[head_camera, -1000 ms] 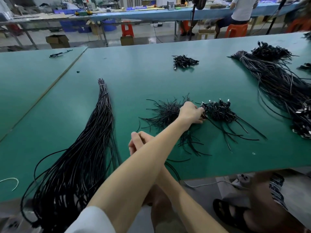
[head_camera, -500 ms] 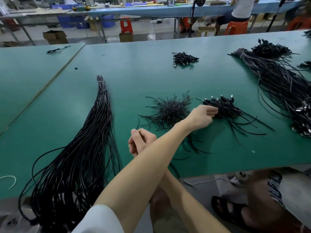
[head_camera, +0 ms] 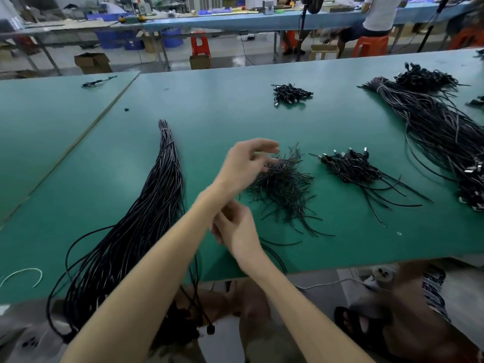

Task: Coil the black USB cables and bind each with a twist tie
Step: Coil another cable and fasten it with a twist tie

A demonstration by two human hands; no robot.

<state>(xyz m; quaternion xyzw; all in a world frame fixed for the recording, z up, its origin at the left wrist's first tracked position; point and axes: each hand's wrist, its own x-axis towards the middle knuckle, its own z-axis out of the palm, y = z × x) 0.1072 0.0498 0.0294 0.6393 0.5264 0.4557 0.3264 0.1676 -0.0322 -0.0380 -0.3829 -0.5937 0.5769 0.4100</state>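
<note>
Green table (head_camera: pixel 235 108), cable bundle (head_camera: pixel 146 218), left hand (head_camera: pixel 245 166) loose-fingered above twist ties (head_camera: pixel 285 187) — its forearm partly hides right hand (head_camera: pixel 235 231), grip unclear

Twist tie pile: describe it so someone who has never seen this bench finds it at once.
On the green table, look mid-front, between the long cable bundle on the left and the small heap of coiled cables on the right. The twist tie pile lies by the left hand: short, thin, loose strands splayed every way, with no plugs, unlike the heap.
</note>
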